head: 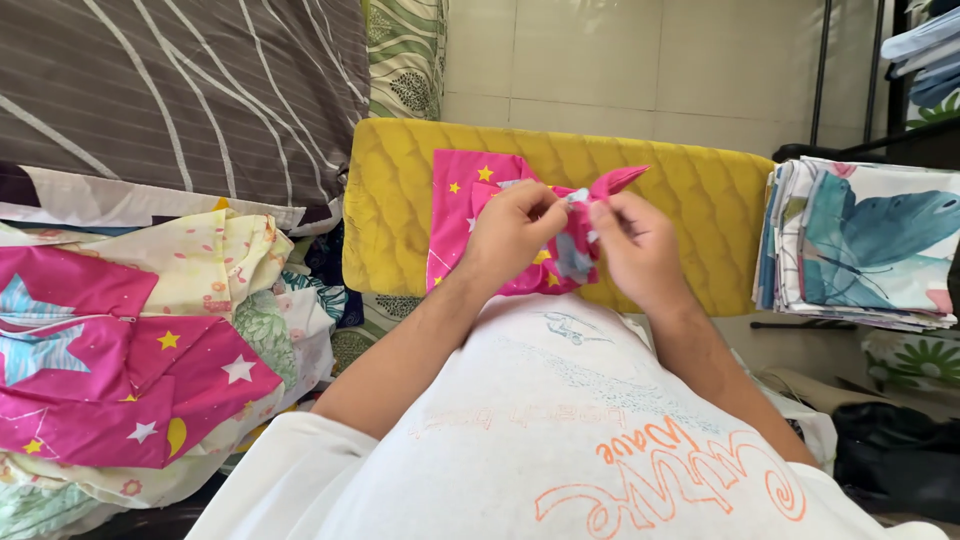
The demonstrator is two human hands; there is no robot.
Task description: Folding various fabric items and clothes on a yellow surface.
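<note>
A pink cloth with yellow and white stars (462, 200) lies partly on a yellow quilted cushion (690, 190) in front of me. My left hand (510, 232) and my right hand (636, 245) both pinch a bunched-up part of this cloth between them, near its right edge. A pointed corner of the pink cloth (620, 180) sticks up above my right hand. My fingers hide the part of the fabric they grip.
At left is a pile of printed fabrics with another pink star cloth (130, 380) on top. A grey striped cover (180, 90) hangs behind it. A stack of folded leaf-print sheets (870, 250) sits at right. Tiled wall behind.
</note>
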